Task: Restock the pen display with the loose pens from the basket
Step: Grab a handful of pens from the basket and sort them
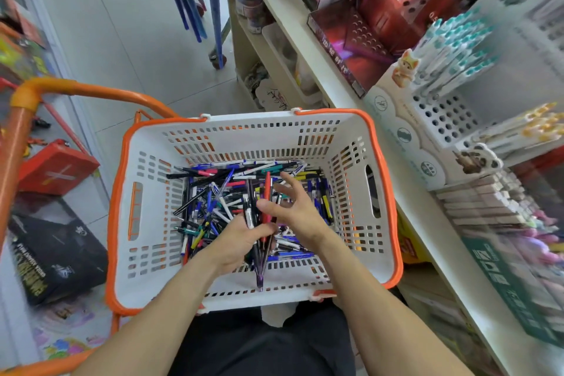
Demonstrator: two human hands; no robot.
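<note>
A stationery shop, by the look of it: cream shelves (308, 49) packed with pen displays (439, 119) in perforated racks, boxed goods (55, 250) stacked along the aisle floor, an orange-rimmed shopping basket (152, 168) heaped with loose pens (213, 201).

Pale tiled floor (128, 18), cream shop shelving (293, 27) at right, even light.
</note>
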